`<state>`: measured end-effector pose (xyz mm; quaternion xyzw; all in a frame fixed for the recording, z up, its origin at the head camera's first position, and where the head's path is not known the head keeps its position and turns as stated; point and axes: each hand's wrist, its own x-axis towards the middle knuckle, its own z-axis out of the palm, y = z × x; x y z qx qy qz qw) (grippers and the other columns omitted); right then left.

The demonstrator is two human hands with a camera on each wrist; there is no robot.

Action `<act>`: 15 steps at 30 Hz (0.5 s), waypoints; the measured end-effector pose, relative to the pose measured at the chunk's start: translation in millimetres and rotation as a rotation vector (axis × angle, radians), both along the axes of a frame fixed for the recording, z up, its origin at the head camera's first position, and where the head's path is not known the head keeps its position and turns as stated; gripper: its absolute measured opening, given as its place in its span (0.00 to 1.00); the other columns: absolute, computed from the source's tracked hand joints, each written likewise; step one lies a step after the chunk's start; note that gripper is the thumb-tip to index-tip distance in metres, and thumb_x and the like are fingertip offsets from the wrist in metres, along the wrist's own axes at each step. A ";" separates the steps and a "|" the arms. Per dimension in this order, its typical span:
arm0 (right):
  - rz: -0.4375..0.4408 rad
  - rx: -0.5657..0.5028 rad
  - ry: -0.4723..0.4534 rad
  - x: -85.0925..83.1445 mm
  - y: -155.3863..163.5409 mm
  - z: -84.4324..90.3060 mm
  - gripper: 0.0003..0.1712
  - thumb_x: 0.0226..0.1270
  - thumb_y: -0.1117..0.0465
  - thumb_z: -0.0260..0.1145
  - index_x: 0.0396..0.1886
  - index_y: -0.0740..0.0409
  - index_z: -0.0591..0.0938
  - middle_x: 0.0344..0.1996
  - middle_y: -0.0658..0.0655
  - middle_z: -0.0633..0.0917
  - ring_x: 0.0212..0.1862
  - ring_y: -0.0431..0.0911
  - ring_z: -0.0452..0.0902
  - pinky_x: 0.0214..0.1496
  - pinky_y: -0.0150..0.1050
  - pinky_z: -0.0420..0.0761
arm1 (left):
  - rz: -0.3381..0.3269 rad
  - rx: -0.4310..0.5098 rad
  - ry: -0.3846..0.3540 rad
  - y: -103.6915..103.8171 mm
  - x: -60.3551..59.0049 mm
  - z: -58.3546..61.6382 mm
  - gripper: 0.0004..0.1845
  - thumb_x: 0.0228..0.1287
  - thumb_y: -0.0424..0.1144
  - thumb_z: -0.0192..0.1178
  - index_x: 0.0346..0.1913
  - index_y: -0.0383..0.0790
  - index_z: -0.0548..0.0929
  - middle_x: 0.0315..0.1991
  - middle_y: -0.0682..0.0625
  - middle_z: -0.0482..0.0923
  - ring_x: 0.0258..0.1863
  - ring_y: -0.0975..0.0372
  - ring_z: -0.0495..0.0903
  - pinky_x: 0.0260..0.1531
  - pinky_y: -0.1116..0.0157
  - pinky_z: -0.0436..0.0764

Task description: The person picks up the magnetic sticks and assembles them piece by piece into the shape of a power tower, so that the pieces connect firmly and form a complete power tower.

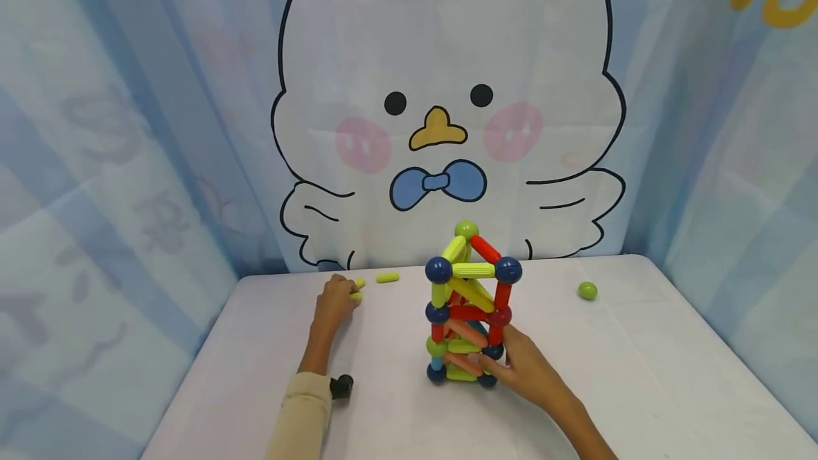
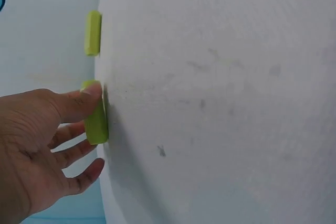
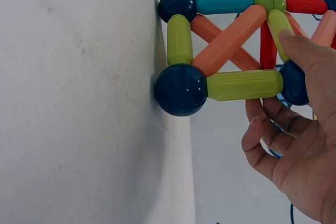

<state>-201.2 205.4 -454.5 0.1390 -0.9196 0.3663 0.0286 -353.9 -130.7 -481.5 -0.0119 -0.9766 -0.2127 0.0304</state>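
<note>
At the back left of the table, my left hand (image 1: 335, 300) pinches a yellow-green magnetic rod (image 2: 96, 121) between thumb and fingers. A second yellow-green rod (image 2: 93, 32) lies a short way beyond it. Right of centre stands a tower (image 1: 471, 270) of magnetic rods and balls, with dark blue balls at its base and a green ball (image 1: 466, 230) on top. My right hand (image 1: 527, 368) holds the tower low on its right side. The thumb lies over a yellow-green rod near a blue ball, and the other fingers reach behind the frame (image 3: 244, 85).
A loose green ball (image 1: 587, 290) sits at the back right of the white table (image 1: 639, 375). Another yellow-green rod (image 1: 387, 277) lies near the back edge, in front of a curtain (image 1: 441, 41) printed with a cartoon bird. A black device (image 1: 341, 387) is at my left wrist.
</note>
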 end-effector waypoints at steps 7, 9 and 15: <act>-0.010 -0.005 -0.007 0.4 -0.2 -1.3 0.39 0.61 0.38 0.67 0.63 0.56 0.69 0.39 0.50 0.80 0.31 0.41 0.72 0.30 0.29 0.74 | -0.038 0.190 0.126 0.7 5.9 16.9 0.12 0.60 0.37 0.68 0.44 0.34 0.85 0.52 0.37 0.78 0.55 0.44 0.76 0.49 0.45 0.78; -0.007 -0.005 -0.007 0.7 -0.4 -1.4 0.39 0.61 0.38 0.67 0.63 0.57 0.69 0.40 0.50 0.81 0.31 0.40 0.72 0.30 0.29 0.75 | -0.076 0.305 0.151 6.5 11.1 33.2 0.12 0.62 0.37 0.66 0.45 0.32 0.84 0.48 0.37 0.81 0.52 0.46 0.79 0.48 0.48 0.80; -0.002 0.003 0.004 1.5 0.2 -0.1 0.40 0.61 0.37 0.66 0.63 0.57 0.69 0.39 0.49 0.81 0.31 0.39 0.72 0.30 0.29 0.75 | -0.275 0.539 0.250 42.9 28.1 102.1 0.13 0.69 0.41 0.60 0.49 0.36 0.80 0.45 0.43 0.83 0.44 0.53 0.83 0.42 0.59 0.84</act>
